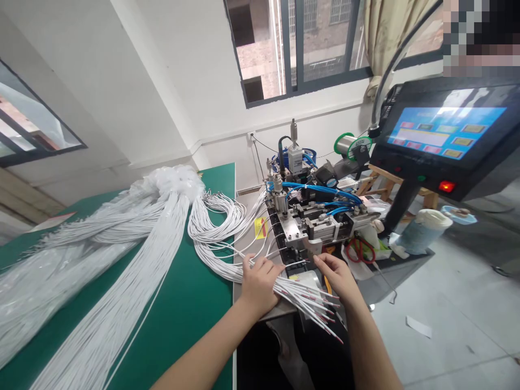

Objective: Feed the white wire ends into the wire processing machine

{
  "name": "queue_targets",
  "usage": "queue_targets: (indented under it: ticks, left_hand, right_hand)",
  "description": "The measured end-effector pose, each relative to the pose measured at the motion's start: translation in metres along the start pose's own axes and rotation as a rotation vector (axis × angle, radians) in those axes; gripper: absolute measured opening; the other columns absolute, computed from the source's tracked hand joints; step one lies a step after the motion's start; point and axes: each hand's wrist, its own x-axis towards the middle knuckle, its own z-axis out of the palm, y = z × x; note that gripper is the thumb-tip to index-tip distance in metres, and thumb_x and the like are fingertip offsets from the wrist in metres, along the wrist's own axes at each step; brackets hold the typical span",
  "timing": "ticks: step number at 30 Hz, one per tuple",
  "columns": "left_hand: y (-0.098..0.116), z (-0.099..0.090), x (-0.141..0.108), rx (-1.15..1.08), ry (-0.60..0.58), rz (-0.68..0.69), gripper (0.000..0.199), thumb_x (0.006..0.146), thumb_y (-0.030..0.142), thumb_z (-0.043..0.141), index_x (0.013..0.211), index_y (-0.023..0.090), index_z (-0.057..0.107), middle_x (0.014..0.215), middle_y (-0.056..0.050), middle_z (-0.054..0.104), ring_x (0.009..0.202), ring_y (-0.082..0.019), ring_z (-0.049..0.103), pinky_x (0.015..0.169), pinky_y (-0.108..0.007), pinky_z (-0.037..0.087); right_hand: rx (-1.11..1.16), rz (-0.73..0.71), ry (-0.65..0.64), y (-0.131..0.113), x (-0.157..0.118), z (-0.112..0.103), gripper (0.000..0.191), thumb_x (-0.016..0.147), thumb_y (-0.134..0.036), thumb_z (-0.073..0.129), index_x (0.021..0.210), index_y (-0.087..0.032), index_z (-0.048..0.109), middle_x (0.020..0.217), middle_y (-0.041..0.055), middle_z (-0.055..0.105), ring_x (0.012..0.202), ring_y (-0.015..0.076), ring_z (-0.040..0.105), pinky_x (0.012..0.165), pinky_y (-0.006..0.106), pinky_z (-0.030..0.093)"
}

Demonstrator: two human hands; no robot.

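Observation:
My left hand (262,284) lies over a bundle of thin white cables (300,295), its fingers curled round them at the machine's front edge. The cables' reddish-tipped ends fan out past it to the lower right. A single cable (296,264) runs from beside my left fingertips towards my right hand (333,275). The right thumb and fingers are pinched together near that cable's end; what is between them is too small to make out. Just beyond both hands stands a benchtop machine (292,230) with metal clamps and blue air tubes. Several single cables lead into its near side.
A green table (174,314) at left bears long white cable bundles (134,281), partly in clear plastic. A lit touchscreen (439,130) stands at right, near a wire spool (349,146). Red-handled scissors (359,251) and a blue-white roll (424,230) lie beside the machine.

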Motion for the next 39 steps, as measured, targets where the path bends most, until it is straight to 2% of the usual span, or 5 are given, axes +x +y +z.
queue_targets:
  ticks: [6,15,22,31,39]
  left_hand:
    - [0.001,-0.001,0.001,0.078,-0.029,-0.088,0.052,0.059,0.013,0.057,0.110,0.021,0.060,0.113,-0.010,0.061,0.107,-0.028,0.052,0.101,-0.053,0.020]
    - [0.000,-0.003,0.000,0.010,0.148,0.085,0.035,0.080,0.011,0.045,0.107,0.023,0.064,0.089,-0.003,0.067,0.087,-0.017,0.060,0.104,-0.047,0.017]
    - [-0.001,-0.001,-0.001,-0.014,0.133,0.093,0.034,0.082,0.015,0.045,0.109,0.023,0.064,0.081,-0.003,0.067,0.077,-0.016,0.060,0.101,-0.045,0.019]
    - [-0.002,-0.003,-0.001,0.008,0.090,0.141,0.035,0.085,0.016,0.044,0.113,0.026,0.062,0.083,-0.001,0.068,0.078,-0.015,0.060,0.099,-0.044,0.020]
    - [0.001,-0.004,0.001,-0.020,0.135,0.116,0.021,0.091,0.019,0.044,0.081,0.020,0.062,0.072,0.002,0.065,0.070,-0.012,0.055,0.089,-0.038,0.023]
  right_hand:
    - [-0.002,0.006,0.005,-0.003,-0.003,-0.002,0.040,0.079,-0.055,0.059,0.067,-0.017,0.054,0.060,-0.0023,0.043,0.057,0.0120,0.039,0.054,0.024,0.032]
    - [0.050,-0.029,-0.039,-0.018,-0.011,-0.003,0.033,0.082,-0.047,0.060,0.070,-0.017,0.056,0.062,-0.0024,0.047,0.058,0.0115,0.043,0.055,0.023,0.035]
    - [0.083,-0.089,-0.248,-0.027,-0.020,-0.008,0.023,0.075,-0.038,0.071,0.084,-0.016,0.070,0.086,0.0065,0.064,0.073,0.0178,0.058,0.061,0.025,0.046]
    - [0.126,-0.021,0.148,-0.019,-0.014,-0.002,0.031,0.071,-0.047,0.073,0.078,-0.017,0.070,0.081,0.0081,0.069,0.076,0.0227,0.062,0.070,0.033,0.051]
    - [0.107,-0.022,0.193,-0.019,-0.016,0.012,0.030,0.077,-0.046,0.067,0.081,-0.016,0.069,0.080,0.0077,0.070,0.077,0.0235,0.064,0.075,0.034,0.050]
